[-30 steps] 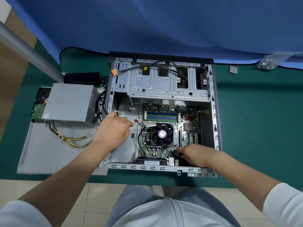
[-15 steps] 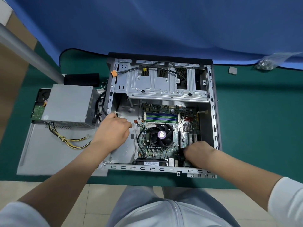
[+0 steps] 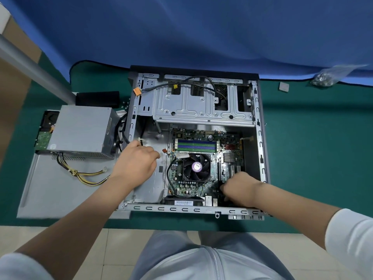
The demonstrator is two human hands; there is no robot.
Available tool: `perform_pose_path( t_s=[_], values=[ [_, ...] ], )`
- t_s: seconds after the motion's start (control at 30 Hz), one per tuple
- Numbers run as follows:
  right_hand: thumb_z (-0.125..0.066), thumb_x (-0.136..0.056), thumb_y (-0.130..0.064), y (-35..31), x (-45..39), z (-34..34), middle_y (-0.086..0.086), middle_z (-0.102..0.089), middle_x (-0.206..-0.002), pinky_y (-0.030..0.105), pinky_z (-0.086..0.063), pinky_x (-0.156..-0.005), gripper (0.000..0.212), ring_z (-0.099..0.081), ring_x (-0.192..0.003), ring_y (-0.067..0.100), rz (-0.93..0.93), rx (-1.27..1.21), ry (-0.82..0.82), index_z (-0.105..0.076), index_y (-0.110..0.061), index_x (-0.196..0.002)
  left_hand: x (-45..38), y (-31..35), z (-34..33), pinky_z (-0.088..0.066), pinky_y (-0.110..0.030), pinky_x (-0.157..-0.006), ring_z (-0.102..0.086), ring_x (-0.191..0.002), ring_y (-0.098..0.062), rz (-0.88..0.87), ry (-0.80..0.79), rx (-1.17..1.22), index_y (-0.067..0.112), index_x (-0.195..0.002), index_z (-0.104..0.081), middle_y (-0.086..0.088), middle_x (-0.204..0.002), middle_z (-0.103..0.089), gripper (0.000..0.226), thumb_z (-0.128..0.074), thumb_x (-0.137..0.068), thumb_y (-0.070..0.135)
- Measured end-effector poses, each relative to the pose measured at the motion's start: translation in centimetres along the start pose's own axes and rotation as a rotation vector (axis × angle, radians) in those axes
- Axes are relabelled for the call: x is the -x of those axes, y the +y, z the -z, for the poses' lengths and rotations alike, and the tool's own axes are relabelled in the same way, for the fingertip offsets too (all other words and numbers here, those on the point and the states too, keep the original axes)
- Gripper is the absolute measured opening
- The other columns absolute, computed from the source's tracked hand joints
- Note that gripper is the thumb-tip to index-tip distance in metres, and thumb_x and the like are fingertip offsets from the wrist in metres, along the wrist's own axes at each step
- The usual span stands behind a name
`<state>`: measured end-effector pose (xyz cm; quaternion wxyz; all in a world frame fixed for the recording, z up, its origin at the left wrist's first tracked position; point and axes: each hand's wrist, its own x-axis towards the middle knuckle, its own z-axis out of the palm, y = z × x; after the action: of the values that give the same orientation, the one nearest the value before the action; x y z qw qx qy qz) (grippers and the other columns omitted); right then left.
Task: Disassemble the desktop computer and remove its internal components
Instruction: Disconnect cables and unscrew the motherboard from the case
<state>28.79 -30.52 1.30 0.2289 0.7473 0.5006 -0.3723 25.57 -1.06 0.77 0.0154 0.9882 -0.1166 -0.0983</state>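
While the open case (image 3: 193, 138) lies on its side on the green mat (image 3: 312, 158), both hands reach into it from the near edge. The left hand (image 3: 135, 164) rests inside the bare left bay, fingers curled together with their tips toward the board; whether they pinch anything I cannot tell. A black cable (image 3: 129, 138) runs just past its knuckles. The right hand (image 3: 238, 188) is down at the board's (image 3: 193, 188) near right corner, beside the card slots, fingers curled under and hidden, so what they grip I cannot tell. The board sits in the case's lower right part, with the fan (image 3: 195, 167) in its middle and the memory slots (image 3: 194, 145) above that. The drive cage (image 3: 201, 104) spans the far part of the case. Left of the case, the power supply (image 3: 80, 131) stands on the removed side panel (image 3: 50, 188), its yellow and black wires (image 3: 84, 174) trailing on the panel. A small bag of screws (image 3: 325, 78) lies at the far right.
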Motion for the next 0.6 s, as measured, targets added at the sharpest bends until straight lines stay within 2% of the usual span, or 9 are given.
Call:
perform_pose_path(
  t_s=[0.07, 0.17, 0.3, 0.43, 0.53, 0.6],
  values=[
    [-0.041, -0.099, -0.017, 0.0, -0.2, 0.0, 0.004, -0.061, -0.088, 0.032, -0.047, -0.065, 0.022, -0.058, -0.076, 0.024, -0.067, -0.092, -0.076, -0.062, -0.009, -0.098, 0.0, 0.0, 0.0, -0.029, -0.027, -0.085, -0.063, -0.080, -0.013, 0.002, -0.008, -0.011, 0.025, -0.104, -0.071, 0.008, -0.092, -0.070, 0.029, -0.044, -0.093, 0.023],
    [-0.042, -0.097, -0.009, 0.0, -0.3, 0.0, 0.009, -0.063, -0.099, 0.033, -0.045, -0.063, 0.021, -0.061, -0.088, 0.028, -0.097, -0.187, -0.138, -0.062, -0.006, -0.100, 0.0, -0.1, 0.0, -0.028, -0.026, -0.085, -0.062, -0.082, -0.011, 0.001, -0.015, -0.021, 0.027, -0.106, -0.069, 0.009, -0.094, -0.070, 0.030, -0.042, -0.093, 0.024],
    [-0.044, -0.089, 0.003, 0.1, 0.4, 0.2, 0.011, -0.062, -0.085, 0.036, -0.050, -0.071, 0.020, -0.059, -0.078, 0.029, 0.009, -0.108, -0.013, -0.062, -0.005, -0.091, 0.0, -0.1, 0.0, -0.029, -0.027, -0.085, -0.062, -0.081, -0.011, -0.001, -0.010, -0.021, 0.027, -0.105, -0.069, 0.009, -0.093, -0.069, 0.030, -0.042, -0.093, 0.024],
    [-0.044, -0.089, 0.004, 0.3, 0.2, 0.0, 0.010, -0.065, -0.087, 0.039, -0.051, -0.076, 0.020, -0.061, -0.078, 0.028, 0.128, 0.014, 0.077, -0.062, -0.005, -0.093, 0.0, -0.1, 0.0, -0.033, -0.029, -0.083, -0.063, -0.074, -0.015, -0.012, 0.009, -0.006, 0.023, -0.098, -0.072, 0.007, -0.086, -0.071, 0.025, -0.049, -0.090, 0.020],
    [-0.046, -0.092, -0.002, 0.4, -0.5, -0.2, 0.008, -0.065, -0.093, 0.034, -0.051, -0.073, 0.018, -0.062, -0.085, 0.026, 0.029, -0.096, 0.075, -0.062, -0.006, -0.100, 0.0, -0.1, -0.1, -0.036, -0.031, -0.082, -0.063, -0.072, -0.016, -0.013, 0.017, 0.004, 0.021, -0.094, -0.073, 0.005, -0.083, -0.071, 0.023, -0.052, -0.088, 0.018],
    [-0.047, -0.097, -0.017, 0.3, -1.0, 0.0, 0.007, -0.063, -0.103, 0.034, -0.050, -0.074, 0.018, -0.061, -0.094, 0.026, -0.119, -0.265, -0.045, -0.059, -0.006, -0.104, 0.0, -0.2, -0.3, -0.035, -0.030, -0.085, -0.063, -0.075, -0.015, -0.007, 0.007, -0.005, 0.022, -0.095, -0.072, 0.006, -0.086, -0.070, 0.025, -0.048, -0.090, 0.020]
  ],
)
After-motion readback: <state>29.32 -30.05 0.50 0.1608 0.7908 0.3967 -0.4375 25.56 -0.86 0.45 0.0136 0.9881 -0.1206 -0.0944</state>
